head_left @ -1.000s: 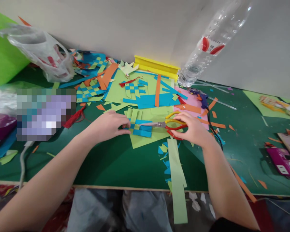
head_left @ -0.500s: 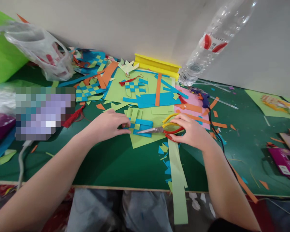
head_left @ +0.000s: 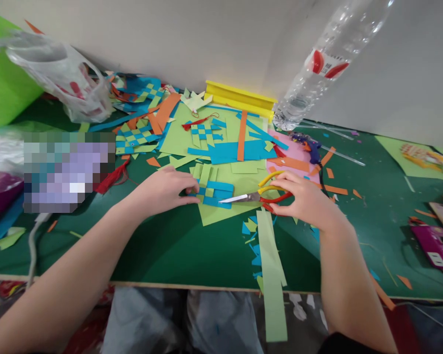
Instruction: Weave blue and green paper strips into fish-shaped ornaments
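Note:
My left hand (head_left: 166,189) is closed on the left edge of a woven piece of blue and light-green paper strips (head_left: 212,189), which lies on a light-green sheet (head_left: 225,209) on the green table (head_left: 177,250). My right hand (head_left: 304,196) grips a pair of scissors with red and yellow handles (head_left: 260,194). The closed blades point left and rest at the right edge of the woven piece. A long light-green strip (head_left: 271,265) lies below the scissors and hangs over the table's front edge.
Cut paper scraps and other woven pieces (head_left: 136,137) cover the table's back. A plastic bag (head_left: 62,78) sits at the back left, a yellow box (head_left: 239,98) and a clear bottle (head_left: 317,64) against the wall, a glue gun (head_left: 310,147) with its cable on the right.
My right hand has drawn the scissors a little to the right, so the blade tips have slid back off the woven piece. My left hand has stayed put.

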{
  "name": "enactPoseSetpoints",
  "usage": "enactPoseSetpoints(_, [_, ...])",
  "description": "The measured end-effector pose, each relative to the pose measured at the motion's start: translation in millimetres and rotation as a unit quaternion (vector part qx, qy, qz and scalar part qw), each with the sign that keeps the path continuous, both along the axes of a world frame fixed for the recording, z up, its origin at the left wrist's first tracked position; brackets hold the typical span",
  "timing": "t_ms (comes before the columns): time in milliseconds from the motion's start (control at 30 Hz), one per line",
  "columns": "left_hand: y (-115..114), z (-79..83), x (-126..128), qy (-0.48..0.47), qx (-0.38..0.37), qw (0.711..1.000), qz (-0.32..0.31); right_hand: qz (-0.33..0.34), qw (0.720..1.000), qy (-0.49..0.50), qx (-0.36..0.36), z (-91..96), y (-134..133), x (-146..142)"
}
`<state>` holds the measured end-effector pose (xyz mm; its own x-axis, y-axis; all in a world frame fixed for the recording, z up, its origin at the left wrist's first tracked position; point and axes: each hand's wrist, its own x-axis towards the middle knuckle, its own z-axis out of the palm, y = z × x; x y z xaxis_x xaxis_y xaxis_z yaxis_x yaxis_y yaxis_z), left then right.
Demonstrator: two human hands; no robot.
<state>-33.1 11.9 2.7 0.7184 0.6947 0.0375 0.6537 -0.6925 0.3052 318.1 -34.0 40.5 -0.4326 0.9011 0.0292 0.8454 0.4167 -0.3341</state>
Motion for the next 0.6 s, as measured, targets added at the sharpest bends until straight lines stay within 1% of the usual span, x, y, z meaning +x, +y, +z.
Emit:
enactPoseSetpoints(100, [0, 0.1, 0, 0.004, -0.002, 1.000, -0.002, -0.012, 1.000, 0.000, 0.004, -0.5, 0, 6])
enactPoseSetpoints(167, [0, 0.6, 0, 0.009, -0.001, 1.000, -0.003, -0.023, 0.999, 0.006, 0.025, -0.8, -1, 8])
enactPoseSetpoints(267, [0, 1.8, 1, 0.015, -0.005, 1.000, -0.001, -0.020, 0.997, 0.021, 0.068, -2.0, -2, 3])
enactPoseSetpoints(333, [0, 2.3, 1, 0.015, -0.010, 1.000, 0.003, -0.007, 0.997, 0.021, 0.079, -3.7, -3, -4])
enactPoseSetpoints(467, [-1, 2.6, 1, 0.007, -0.011, 1.000, 0.002, 0.014, 0.998, 0.001, 0.057, -7.9, -3, -19])
enactPoseSetpoints(600, [-1, 2.6, 1, -0.005, -0.009, 1.000, 0.000, 0.016, 0.999, -0.015, 0.035, -7.8, -4, -21])
